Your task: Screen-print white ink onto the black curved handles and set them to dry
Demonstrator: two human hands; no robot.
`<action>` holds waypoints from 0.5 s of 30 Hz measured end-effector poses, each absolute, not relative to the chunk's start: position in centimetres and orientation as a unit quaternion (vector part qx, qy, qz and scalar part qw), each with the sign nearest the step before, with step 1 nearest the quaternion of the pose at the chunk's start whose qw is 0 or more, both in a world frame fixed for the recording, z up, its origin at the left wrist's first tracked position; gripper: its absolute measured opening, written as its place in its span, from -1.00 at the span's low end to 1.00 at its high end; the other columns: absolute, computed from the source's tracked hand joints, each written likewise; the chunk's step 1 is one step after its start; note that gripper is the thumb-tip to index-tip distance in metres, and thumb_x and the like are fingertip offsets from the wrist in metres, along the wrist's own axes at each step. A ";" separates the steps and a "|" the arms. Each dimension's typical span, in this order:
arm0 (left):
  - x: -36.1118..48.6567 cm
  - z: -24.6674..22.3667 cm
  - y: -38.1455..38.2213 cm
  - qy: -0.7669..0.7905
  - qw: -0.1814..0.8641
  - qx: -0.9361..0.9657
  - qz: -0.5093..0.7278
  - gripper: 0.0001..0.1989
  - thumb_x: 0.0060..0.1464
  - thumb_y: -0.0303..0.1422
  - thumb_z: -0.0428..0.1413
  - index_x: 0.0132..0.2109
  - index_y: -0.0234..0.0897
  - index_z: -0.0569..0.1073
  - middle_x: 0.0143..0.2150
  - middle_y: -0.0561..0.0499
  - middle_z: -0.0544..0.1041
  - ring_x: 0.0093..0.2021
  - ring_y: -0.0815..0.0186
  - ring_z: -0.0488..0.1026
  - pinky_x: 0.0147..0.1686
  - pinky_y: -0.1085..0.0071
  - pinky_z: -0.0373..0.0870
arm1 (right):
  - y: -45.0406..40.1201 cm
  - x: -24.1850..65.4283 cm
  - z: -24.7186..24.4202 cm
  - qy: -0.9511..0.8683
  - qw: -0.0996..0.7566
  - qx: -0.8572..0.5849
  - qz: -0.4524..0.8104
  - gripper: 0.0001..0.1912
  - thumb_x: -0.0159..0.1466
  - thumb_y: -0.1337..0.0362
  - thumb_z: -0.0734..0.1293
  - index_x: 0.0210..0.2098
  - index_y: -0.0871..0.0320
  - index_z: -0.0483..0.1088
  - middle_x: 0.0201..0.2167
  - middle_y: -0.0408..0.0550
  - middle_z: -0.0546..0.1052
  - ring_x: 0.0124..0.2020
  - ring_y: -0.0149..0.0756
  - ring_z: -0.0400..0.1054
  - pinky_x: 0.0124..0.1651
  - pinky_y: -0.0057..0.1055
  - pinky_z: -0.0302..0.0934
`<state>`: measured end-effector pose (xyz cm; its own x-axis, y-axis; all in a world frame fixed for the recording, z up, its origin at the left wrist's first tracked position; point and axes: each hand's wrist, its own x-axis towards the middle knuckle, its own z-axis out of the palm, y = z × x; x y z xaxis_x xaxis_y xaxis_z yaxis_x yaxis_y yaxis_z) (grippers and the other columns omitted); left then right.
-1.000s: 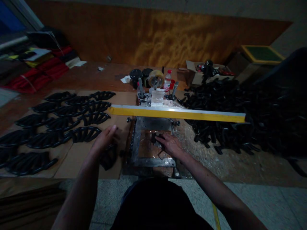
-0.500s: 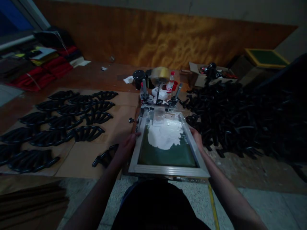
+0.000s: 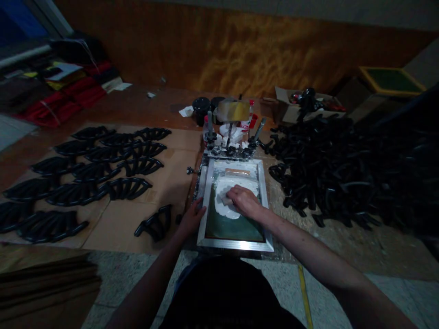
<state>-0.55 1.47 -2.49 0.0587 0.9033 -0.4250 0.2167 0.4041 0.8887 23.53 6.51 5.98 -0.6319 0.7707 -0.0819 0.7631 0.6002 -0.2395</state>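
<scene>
1. Silver metal-framed green screen [image 3: 236, 245], one, lies flat on the tabletop [image 3: 284, 249], long axis running away from the person, far end toward two upright grey metal posts.
2. Left hand [image 3: 194, 217], palm inward, reaches forward at the frame's left rail, fingers loosely open.
3. Right hand [image 3: 244, 201] angles in from the right, palm down, fingers closed on one small pale flat piece [image 3: 226, 198] over white paste [image 3: 228, 211].
4. Beyond: one yellowish tape roll [image 3: 233, 111], two round black tubs [image 3: 201, 106].
</scene>
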 end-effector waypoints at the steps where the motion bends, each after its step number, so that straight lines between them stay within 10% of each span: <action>1: -0.5 -2.4 1.4 0.614 0.571 0.453 0.303 -0.26 0.09 -0.02 0.12 0.31 -0.34 0.22 -0.05 -0.21 0.59 -0.11 0.09 0.56 -0.11 0.21 0.47 | 5.8 24.2 6.0 -0.914 0.016 -0.381 0.136 -0.81 0.22 0.45 0.25 -0.20 0.19 0.44 -0.20 0.07 0.53 -0.10 -0.17 0.35 -0.01 -0.33 0.18; 15: -0.2 -1.6 1.1 0.610 0.573 0.438 0.329 -0.21 0.04 0.00 0.15 0.30 -0.37 0.23 -0.26 -0.10 0.61 -0.29 0.17 0.55 -0.26 0.27 0.46 | 3.5 24.5 4.8 -0.924 0.067 -0.355 0.128 -0.74 0.25 0.41 0.24 -0.08 0.19 0.45 -0.21 0.06 0.54 -0.14 -0.17 0.34 -0.10 -0.33 0.21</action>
<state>-0.22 1.05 -1.63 0.0404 0.9112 -0.4100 0.1574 0.3994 0.9031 24.50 3.46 4.77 -0.7391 0.6728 0.0328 0.6386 0.7154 -0.2836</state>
